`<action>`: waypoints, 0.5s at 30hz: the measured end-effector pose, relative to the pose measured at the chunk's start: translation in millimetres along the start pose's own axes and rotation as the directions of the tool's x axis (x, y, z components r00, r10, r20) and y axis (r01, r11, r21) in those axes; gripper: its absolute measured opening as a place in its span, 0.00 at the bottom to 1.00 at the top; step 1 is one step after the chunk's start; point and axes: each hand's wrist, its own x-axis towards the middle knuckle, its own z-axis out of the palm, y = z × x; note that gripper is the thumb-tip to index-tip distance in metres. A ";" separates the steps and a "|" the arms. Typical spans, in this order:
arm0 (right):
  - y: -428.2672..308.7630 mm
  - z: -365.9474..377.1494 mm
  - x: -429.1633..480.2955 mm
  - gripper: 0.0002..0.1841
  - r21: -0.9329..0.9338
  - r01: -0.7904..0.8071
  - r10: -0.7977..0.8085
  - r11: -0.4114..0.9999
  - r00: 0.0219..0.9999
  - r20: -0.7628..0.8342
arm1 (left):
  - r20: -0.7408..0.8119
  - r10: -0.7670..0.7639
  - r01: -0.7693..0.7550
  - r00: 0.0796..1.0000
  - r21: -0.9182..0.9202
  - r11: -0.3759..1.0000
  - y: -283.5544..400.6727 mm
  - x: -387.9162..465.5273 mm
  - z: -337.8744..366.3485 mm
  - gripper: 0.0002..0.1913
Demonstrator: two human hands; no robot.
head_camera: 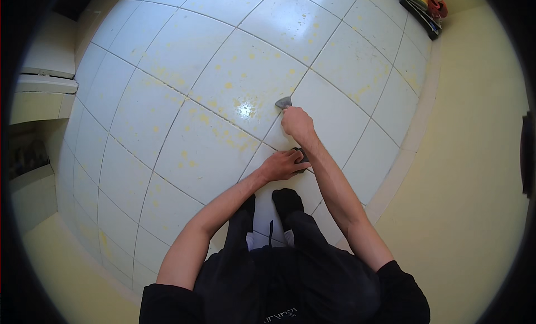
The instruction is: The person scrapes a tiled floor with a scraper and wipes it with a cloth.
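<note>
My right hand (298,122) is closed around the handle of a metal putty knife (283,102), whose blade lies at the floor near a grout line. Just below it, my left hand (284,165) grips a small dark object (301,159), partly hidden by my fingers and right forearm; what it is I cannot tell. The white tiled floor (213,165) bears many yellowish spots, densest to the left of and beyond the blade. Fewer spots show on the tiles right of the blade.
My black-socked feet (287,201) stand on the tiles close behind my hands. A yellowish wall (465,127) with a pale skirting runs along the right. At the top right, a dark tray (421,20) holds a yellow container and a red item. Ledges or shelves (46,83) line the left side.
</note>
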 end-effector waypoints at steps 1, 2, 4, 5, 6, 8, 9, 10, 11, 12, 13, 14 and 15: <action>-1.3 -0.9 -0.3 0.14 -0.048 0.003 -0.002 0.999 0.999 0.033 | 0.002 0.000 0.000 1.000 0.001 1.000 0.3 -0.5 -0.6 0.20; -3.0 0.0 0.2 0.14 -0.046 0.004 -0.002 0.999 0.999 0.033 | 0.005 -0.003 0.003 1.000 -0.002 1.000 1.1 -1.0 -1.0 0.20; -3.3 1.2 1.6 0.14 0.030 0.002 -0.002 1.000 1.000 -0.022 | 0.005 -0.002 0.002 1.000 -0.007 1.000 2.2 -0.2 0.3 0.20; -2.5 -0.7 4.5 0.14 0.030 0.001 0.000 1.000 1.000 -0.024 | 0.016 -0.005 0.005 1.000 -0.011 1.000 1.6 -0.2 0.2 0.20; -4.6 -4.4 6.4 0.13 0.003 0.009 -0.009 1.000 1.000 -0.003 | 0.028 -0.013 0.013 1.000 -0.015 1.000 1.6 -1.8 0.7 0.20; -8.2 -6.9 4.0 0.13 -0.024 0.019 -0.018 1.000 1.000 0.021 | 0.029 -0.021 0.022 0.999 -0.006 1.000 2.5 -3.3 3.0 0.20; -8.7 -6.4 3.9 0.13 -0.057 0.006 -0.004 0.998 0.999 0.034 | 0.030 -0.021 0.021 0.999 0.002 1.000 1.5 -2.6 2.9 0.20; -10.3 -6.5 3.5 0.13 -0.090 -0.006 0.010 0.996 0.999 0.047 | 0.031 -0.018 0.018 0.999 0.002 1.000 0.5 -2.5 2.3 0.20; -12.7 -5.2 6.0 0.13 -0.088 -0.007 0.011 0.996 0.999 0.045 | 0.026 -0.012 0.012 1.000 0.002 1.000 -0.7 -2.8 1.5 0.20; -13.9 -3.7 9.2 0.13 -0.035 -0.008 0.008 0.999 1.000 -0.017 | 0.019 -0.008 0.008 1.000 0.000 1.000 -0.1 -1.8 2.0 0.20; -13.3 -2.7 11.3 0.13 0.018 -0.006 0.008 1.000 0.997 -0.079 | 0.017 -0.007 0.007 1.000 -0.001 1.000 0.4 -0.4 2.6 0.20; -9.7 -2.1 11.2 0.13 0.016 -0.007 0.009 1.000 0.997 -0.081 | 0.027 -0.008 0.008 1.000 0.002 1.000 0.8 1.1 3.1 0.19; -13.9 -5.1 6.0 0.13 -0.044 -0.001 -0.001 0.999 0.999 -0.044 | 0.041 -0.014 0.014 0.999 0.009 1.000 -0.1 -1.0 1.2 0.19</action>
